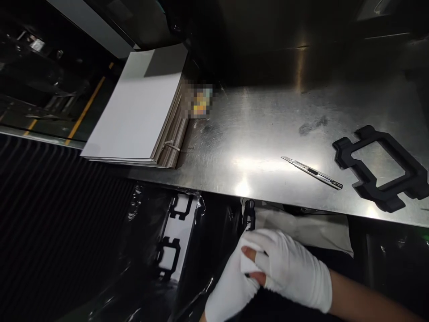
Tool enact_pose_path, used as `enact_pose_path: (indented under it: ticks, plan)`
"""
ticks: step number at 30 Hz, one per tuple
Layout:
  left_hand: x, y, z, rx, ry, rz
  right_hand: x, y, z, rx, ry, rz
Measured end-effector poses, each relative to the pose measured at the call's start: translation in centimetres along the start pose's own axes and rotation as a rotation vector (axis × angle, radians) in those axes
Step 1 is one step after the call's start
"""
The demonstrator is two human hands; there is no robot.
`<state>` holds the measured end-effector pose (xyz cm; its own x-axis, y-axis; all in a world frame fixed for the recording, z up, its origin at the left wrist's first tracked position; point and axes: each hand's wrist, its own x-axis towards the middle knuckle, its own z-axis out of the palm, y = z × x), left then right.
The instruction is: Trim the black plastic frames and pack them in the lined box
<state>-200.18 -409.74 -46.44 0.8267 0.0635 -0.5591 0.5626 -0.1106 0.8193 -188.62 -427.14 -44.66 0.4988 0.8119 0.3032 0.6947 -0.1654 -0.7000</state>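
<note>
L hand [233, 279] & R hand [286, 264] together, low ctr, touching, both white-gloved. R fingers [258, 278] bent in twd L hand, two bare tips showing. R forearm [365, 290] bare, angled in fr. lower R. Exact grip unclear, partly hidden.

White piece [247, 264]: plain, smooth; pinched in the bare fingertips [248, 253] of the right hand [284, 264], at that hand's 9 o'clock; loose or part of a glove, I cannot tell from where I stand.
Right glove [301, 273]: white, open-tipped, creased across the back; cuff toward 4 o'clock.
Left glove [229, 286]: white, touching the right; cuff toward 7 o'clock, fingers mostly hidden.
</note>
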Motion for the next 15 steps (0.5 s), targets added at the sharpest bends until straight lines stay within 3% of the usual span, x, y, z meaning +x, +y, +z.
enact_pose_path:
  ticks: [2,5,10,15]
  plan:
    - [0.0,0.1,0.2,0.038,0.025,0.010,-0.1,0.4,0.3,-0.084,0.046,-0.009]
    - [-0.1,-0.5,0.3,-0.022,0.074,-0.034,-0.5,0.8,0.3,-0.032,0.141,-0.019]
    - [0.0,-1.3,0.2,0.020,0.101,-0.028,-0.3,1.0,0.7,-0.005,-0.047,-0.017]
    - [0.1,-1.6,0.0,0.001,0.079,0.005,0.2,1.7,1.2,0.039,-0.006,-0.024]
